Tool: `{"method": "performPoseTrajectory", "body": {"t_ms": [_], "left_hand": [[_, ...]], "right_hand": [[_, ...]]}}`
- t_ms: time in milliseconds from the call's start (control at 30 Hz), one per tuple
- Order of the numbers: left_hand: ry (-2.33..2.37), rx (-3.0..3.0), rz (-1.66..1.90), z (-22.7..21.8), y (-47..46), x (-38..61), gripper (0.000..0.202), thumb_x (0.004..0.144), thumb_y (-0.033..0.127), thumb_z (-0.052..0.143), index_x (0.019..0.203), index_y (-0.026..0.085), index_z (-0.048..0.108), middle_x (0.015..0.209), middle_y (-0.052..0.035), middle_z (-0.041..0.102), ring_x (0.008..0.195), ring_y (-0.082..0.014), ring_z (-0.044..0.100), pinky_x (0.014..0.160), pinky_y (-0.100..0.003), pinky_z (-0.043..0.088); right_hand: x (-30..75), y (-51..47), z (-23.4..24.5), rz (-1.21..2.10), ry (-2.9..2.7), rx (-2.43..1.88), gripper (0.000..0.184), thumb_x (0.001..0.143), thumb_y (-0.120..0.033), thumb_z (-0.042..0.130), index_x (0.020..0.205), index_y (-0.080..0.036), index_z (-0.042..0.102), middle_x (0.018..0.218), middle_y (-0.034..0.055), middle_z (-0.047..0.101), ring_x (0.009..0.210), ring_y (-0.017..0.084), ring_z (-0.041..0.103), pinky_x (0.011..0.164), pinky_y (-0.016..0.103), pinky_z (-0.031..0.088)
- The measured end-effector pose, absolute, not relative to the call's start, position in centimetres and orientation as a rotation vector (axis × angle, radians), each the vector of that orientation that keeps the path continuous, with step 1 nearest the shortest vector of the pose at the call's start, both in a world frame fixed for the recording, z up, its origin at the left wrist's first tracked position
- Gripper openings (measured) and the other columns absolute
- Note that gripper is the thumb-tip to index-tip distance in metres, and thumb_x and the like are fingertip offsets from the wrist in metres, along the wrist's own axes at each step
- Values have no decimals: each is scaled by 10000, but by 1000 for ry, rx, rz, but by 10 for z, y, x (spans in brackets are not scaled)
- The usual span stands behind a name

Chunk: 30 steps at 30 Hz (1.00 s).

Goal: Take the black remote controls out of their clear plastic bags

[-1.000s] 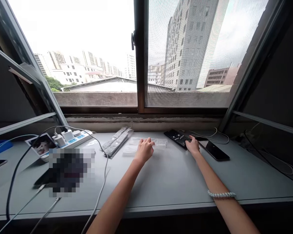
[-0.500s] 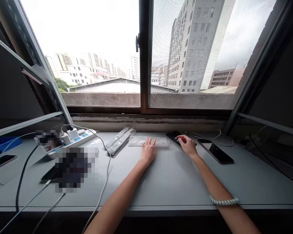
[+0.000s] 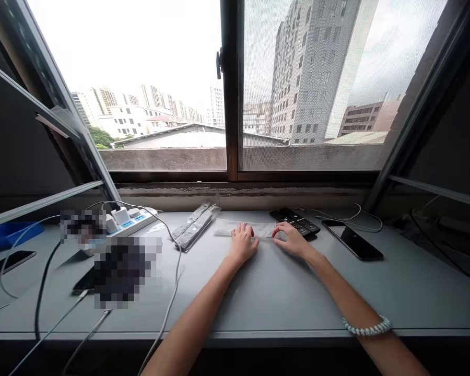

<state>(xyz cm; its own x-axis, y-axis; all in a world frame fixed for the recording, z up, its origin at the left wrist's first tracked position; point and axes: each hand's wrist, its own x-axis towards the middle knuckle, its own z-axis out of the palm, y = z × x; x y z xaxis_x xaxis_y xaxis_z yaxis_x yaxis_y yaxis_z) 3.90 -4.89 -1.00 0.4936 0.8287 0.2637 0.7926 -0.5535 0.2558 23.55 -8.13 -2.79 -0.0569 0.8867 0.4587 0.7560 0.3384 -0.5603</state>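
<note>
Lying flat on the grey counter (image 3: 282, 292), near its far edge under the window (image 3: 227, 104): a clear plastic sleeve (image 3: 224, 228), long and narrow, set crosswise. Flanked on the left by two wrapped remotes (image 3: 194, 226) and on the right by a bare black remote (image 3: 295, 221), with a dark phone (image 3: 352, 239) further right.

Pressing on the sleeve's middle, palm down: the left hand (image 3: 243, 243), fingers (image 3: 241, 230) spread and straight, gripping nothing. Meeting the sleeve's right end, just beside the black remote: the right hand (image 3: 293, 241), fingers loosely bent toward the film. Too small to tell whether thumb and forefinger nip the corner or merely touch it. Beaded bracelet (image 3: 366, 328) on that wrist.

Off to the left, well apart: a white power strip (image 3: 127, 222) with plugs and trailing cables (image 3: 168, 292).

Looks almost weightless, limp and slick, so likely to slide on the smooth counter and to cling flat to it. Probably resists lifting from the middle. Better taken at an end or a corner, pinched between thumb and forefinger, with the other palm pinning it against slipping. Hardly fragile, but easily creased.
</note>
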Motion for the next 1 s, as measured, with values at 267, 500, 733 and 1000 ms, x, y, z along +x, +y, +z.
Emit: {"method": "performPoseTrajectory", "body": {"t_ms": [267, 500, 733, 1000], "left_hand": [[1515, 2538, 605, -17, -45, 40, 237, 808, 180, 418, 1032, 157, 491, 1206, -114, 498, 1337, -288, 227, 1047, -422, 215], [1577, 2437, 684, -19, -35, 32, 262, 821, 183, 417, 1052, 171, 540, 1260, -136, 475, 1305, -287, 287, 1010, -430, 264], [1572, 2439, 658, -16, -39, 32, 204, 843, 206, 392, 904, 168, 583, 1006, -100, 582, 1000, -235, 528, 935, -406, 322], [1422, 2524, 636, -15, -43, 36, 162, 789, 220, 461, 764, 189, 619, 1039, -80, 562, 1083, -214, 478, 993, -352, 287]], "right_hand": [[239, -82, -28, 237, -1742, -1475, 266, 762, -290, 559, 996, -228, 670, 1063, 48, 638, 996, 209, 582, 899, 355, 427], [245, -84, -27, 116, -1629, -1568, 286, 743, -357, 555, 961, -220, 680, 1037, 51, 653, 1026, 233, 568, 882, 368, 435], [258, -85, -25, -46, -1504, -1639, 321, 780, -342, 483, 1031, -210, 633, 1045, 61, 640, 941, 210, 583, 856, 352, 429], [283, -78, -55, -250, -1497, -2076, 506, 725, -502, 546, 1184, -291, 573, 1272, 77, 513, 1227, 303, 381, 987, 514, 240]]}}
